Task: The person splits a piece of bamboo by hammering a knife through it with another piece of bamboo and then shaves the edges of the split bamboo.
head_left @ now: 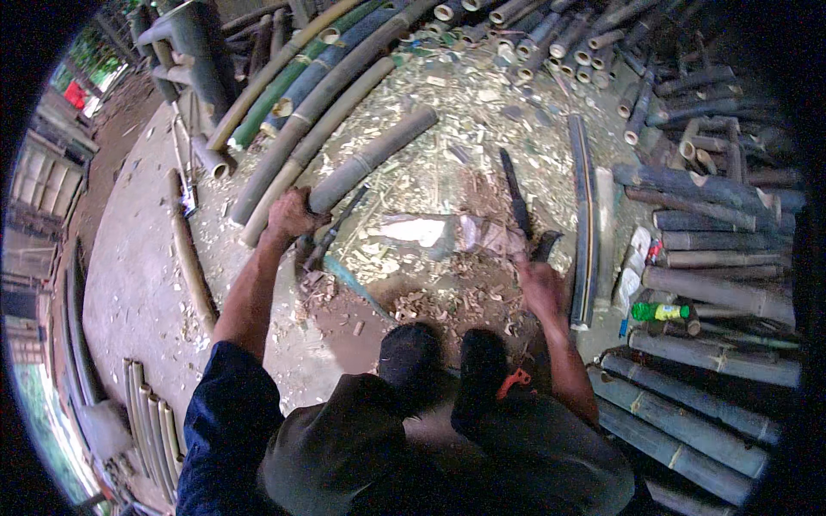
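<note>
- Bamboo: grey-brown tube, ringed at a joint; ahead of the person, left of mid-view. Left hand clasped on near end. Long axis slants away, far end rightward.
- Blade: dark, narrow, just beyond right hand.
- Right hand: blurred; can't tell whether it grips the blade.

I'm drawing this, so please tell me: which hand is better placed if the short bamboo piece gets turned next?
Probably the left hand: it is at the near end of the short bamboo piece. The right hand is farther away, close to a dark, curved tool.
</note>
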A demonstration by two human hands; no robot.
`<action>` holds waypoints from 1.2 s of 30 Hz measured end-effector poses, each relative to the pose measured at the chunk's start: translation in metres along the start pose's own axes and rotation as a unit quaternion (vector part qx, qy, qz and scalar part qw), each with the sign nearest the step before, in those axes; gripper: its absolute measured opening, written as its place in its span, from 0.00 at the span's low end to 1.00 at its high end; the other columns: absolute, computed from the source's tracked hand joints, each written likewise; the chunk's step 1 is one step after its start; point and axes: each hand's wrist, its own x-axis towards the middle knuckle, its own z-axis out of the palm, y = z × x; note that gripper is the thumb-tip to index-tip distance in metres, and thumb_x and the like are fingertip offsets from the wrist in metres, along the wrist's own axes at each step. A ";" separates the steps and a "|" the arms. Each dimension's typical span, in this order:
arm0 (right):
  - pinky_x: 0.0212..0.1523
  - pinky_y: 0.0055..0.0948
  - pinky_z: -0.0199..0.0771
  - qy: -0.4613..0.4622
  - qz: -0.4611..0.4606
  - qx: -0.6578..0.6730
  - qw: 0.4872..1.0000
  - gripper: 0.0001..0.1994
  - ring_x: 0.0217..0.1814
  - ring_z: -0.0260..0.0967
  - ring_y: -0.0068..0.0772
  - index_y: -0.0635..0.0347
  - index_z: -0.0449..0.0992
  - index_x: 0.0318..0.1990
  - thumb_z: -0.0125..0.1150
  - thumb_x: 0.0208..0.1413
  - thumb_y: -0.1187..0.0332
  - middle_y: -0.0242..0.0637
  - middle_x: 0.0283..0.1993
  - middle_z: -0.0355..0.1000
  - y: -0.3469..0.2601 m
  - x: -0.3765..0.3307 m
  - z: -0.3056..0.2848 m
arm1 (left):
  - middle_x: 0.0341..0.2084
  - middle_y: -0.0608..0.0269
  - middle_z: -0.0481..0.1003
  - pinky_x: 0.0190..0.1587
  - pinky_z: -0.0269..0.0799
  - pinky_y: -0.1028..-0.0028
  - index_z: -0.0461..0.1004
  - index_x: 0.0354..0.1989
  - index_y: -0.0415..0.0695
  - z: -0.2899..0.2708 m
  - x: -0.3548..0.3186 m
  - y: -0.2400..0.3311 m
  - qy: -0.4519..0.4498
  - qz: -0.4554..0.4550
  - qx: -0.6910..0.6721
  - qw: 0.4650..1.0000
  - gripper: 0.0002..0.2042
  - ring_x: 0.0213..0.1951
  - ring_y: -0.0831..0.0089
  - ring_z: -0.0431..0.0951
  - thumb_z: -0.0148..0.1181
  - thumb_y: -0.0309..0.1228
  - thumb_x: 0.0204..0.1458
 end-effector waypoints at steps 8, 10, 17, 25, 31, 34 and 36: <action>0.41 0.40 0.74 0.091 -0.159 0.166 0.969 0.31 0.40 0.74 0.44 0.65 0.76 0.47 0.53 0.58 0.40 0.48 0.38 0.76 0.038 0.096 0.069 | 0.40 0.53 0.76 0.44 0.75 0.61 0.66 0.56 0.37 -0.036 -0.026 0.132 -0.171 -0.134 -0.609 0.763 0.33 0.39 0.62 0.77 0.72 0.33 0.38; 0.46 0.38 0.71 -0.013 -0.175 0.248 0.953 0.30 0.41 0.73 0.41 0.65 0.73 0.49 0.53 0.60 0.41 0.46 0.36 0.75 -0.001 0.108 0.023 | 0.41 0.54 0.75 0.48 0.73 0.61 0.67 0.56 0.39 -0.014 -0.057 0.171 -0.184 -0.170 -0.668 0.700 0.31 0.42 0.62 0.76 0.72 0.30 0.40; 0.47 0.45 0.73 -0.056 -0.147 0.121 0.980 0.38 0.46 0.75 0.52 0.67 0.74 0.46 0.52 0.55 0.32 0.57 0.40 0.75 -0.100 0.017 -0.072 | 0.40 0.50 0.77 0.47 0.76 0.63 0.63 0.55 0.31 0.129 -0.141 0.213 -0.115 0.023 -0.619 0.776 0.25 0.42 0.61 0.78 0.65 0.24 0.48; 0.48 0.47 0.74 0.045 -0.201 0.150 0.967 0.36 0.47 0.75 0.54 0.72 0.71 0.50 0.68 0.48 0.45 0.60 0.44 0.75 -0.039 -0.041 0.109 | 0.44 0.52 0.76 0.49 0.73 0.65 0.68 0.52 0.36 0.193 -0.159 0.217 -0.123 0.036 -0.544 0.829 0.24 0.47 0.65 0.76 0.66 0.32 0.47; 0.50 0.45 0.74 -0.046 -0.158 0.222 0.961 0.32 0.48 0.74 0.53 0.71 0.72 0.50 0.71 0.46 0.52 0.58 0.45 0.75 -0.038 -0.042 0.101 | 0.46 0.48 0.75 0.54 0.71 0.62 0.64 0.60 0.35 0.149 -0.137 0.149 0.010 -0.020 -0.331 0.943 0.33 0.49 0.57 0.76 0.69 0.29 0.44; 0.49 0.47 0.74 -0.130 -0.143 0.251 0.948 0.28 0.46 0.74 0.54 0.69 0.75 0.45 0.71 0.45 0.53 0.57 0.44 0.74 -0.057 -0.040 0.079 | 0.48 0.44 0.73 0.56 0.70 0.58 0.66 0.59 0.37 0.105 -0.094 0.064 0.165 -0.067 -0.167 0.970 0.31 0.51 0.51 0.74 0.69 0.28 0.44; 0.47 0.47 0.74 -0.048 -0.160 0.227 0.959 0.27 0.45 0.74 0.55 0.68 0.75 0.43 0.70 0.45 0.53 0.57 0.42 0.75 -0.056 -0.037 0.092 | 0.48 0.43 0.73 0.54 0.70 0.56 0.68 0.56 0.41 0.090 -0.078 0.030 0.160 -0.125 -0.073 0.976 0.27 0.50 0.48 0.74 0.67 0.31 0.45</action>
